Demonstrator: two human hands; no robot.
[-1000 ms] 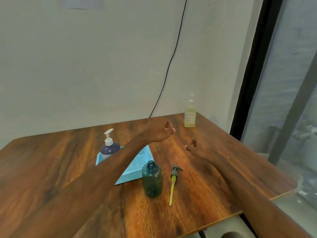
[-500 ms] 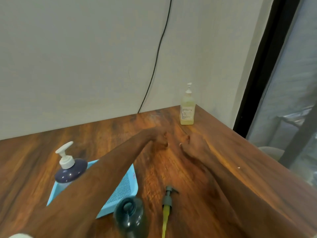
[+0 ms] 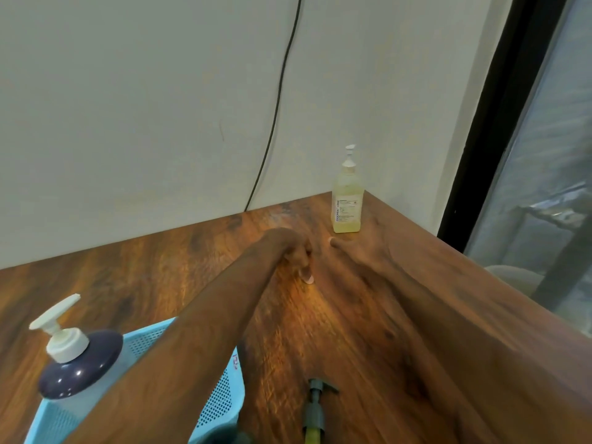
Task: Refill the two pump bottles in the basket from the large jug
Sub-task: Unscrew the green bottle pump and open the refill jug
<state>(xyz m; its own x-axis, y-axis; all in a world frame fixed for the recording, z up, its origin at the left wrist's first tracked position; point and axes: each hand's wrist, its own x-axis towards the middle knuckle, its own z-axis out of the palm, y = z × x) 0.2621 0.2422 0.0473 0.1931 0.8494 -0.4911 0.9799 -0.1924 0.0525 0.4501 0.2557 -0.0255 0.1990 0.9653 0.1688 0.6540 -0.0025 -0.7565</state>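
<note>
A tall bottle of yellow liquid (image 3: 347, 200) with a white pump top stands in the table's far right corner. Both my arms stretch toward it. My right hand (image 3: 355, 251) lies just in front of its base, fingers extended, holding nothing. My left hand (image 3: 294, 251) hovers a little to the left with loosely curled fingers, also holding nothing. A light blue mesh basket (image 3: 217, 408) sits near left, partly under my left forearm, with a dark-capped pump bottle (image 3: 77, 363) in it. A grey pump head with a yellow tube (image 3: 315, 408) lies on the table. The dark green bottle (image 3: 237, 439) barely shows at the bottom edge.
The wooden table (image 3: 160, 283) meets a pale wall at the back, with a black cable (image 3: 275, 107) hanging down to it. The table's right edge runs along a dark window frame (image 3: 499, 123).
Both hands have reached farther toward the yellow bottle and now lie close to its base. The view has moved forward, so the green bottle has slid to the bottom edge.
</note>
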